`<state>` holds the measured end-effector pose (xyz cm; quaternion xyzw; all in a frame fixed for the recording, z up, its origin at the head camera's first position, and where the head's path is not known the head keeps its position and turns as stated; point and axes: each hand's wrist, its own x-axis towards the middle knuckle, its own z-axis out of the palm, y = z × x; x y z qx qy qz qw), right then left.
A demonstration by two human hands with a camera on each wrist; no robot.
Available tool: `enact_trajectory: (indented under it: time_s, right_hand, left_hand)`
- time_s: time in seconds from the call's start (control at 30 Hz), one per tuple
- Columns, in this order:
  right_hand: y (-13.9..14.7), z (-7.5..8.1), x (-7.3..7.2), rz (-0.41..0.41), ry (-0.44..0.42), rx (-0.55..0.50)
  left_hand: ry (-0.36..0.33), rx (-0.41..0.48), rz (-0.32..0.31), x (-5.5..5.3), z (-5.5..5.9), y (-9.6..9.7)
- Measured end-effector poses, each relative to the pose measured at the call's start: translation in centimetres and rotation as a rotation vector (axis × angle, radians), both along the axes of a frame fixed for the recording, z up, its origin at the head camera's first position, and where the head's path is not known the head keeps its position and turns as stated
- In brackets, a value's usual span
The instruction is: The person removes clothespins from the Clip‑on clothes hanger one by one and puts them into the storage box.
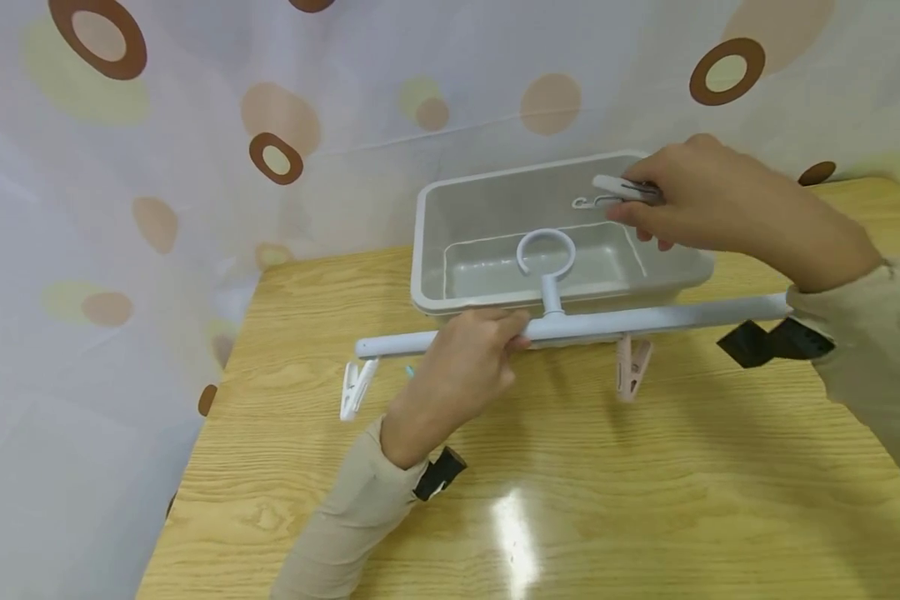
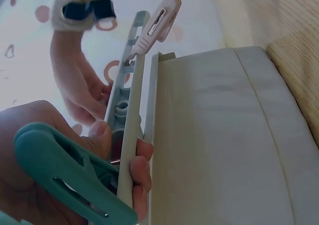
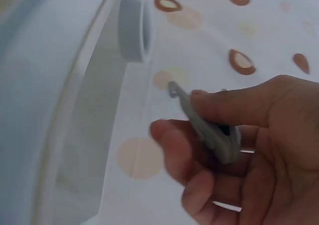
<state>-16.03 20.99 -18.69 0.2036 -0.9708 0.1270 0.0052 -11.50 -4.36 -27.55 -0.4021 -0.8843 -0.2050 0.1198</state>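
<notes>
We see left hand (image 1: 468, 358) gripping long white plastic bar (image 1: 645, 319), likely steadying it. Right hand (image 1: 693, 196), beyond, pinches grey-white plastic clip (image 1: 624, 188), leaving its hook (image 1: 588, 202) free.

Looks like a home, judging by the wood-grain desk (image 1: 607, 492), the creased, circle-patterned sheet (image 1: 345, 100) behind, and such laundry goods as a hanger (image 1: 667, 318) with pegs (image 1: 626, 371) beside a plastic bin (image 1: 487, 208); cannot tell which room

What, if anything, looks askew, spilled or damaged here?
Nothing stands out. The bin sits upright on the table, no spill visible. The left hand grips the bar, a pink clip and white clip hang below it, and the right hand holds a gray clip; none looks broken.
</notes>
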Motion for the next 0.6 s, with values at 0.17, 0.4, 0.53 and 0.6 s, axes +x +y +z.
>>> enact_trajectory:
  time_s: [0.17,0.4,0.53,0.6]
  right_hand:
    - [-1.7,0.6,-3.7,-0.056,-0.295,0.164]
    - [-2.8,0.1,-6.7,-0.221,-0.514,0.187]
    - [-2.6,-0.5,-7.4,-0.276,-0.565,0.22]
    - [-2.3,-0.8,-7.6,-0.274,-0.576,0.224]
  left_hand:
    - [-0.008,-0.009,0.011,0.0,0.1,0.0]
    - [-0.012,-0.013,0.021,0.1,0.1,-0.1]
    - [-0.024,-0.009,0.019,0.3,0.1,0.0]
    - [-0.03,-0.007,0.015,0.4,0.0,0.1]
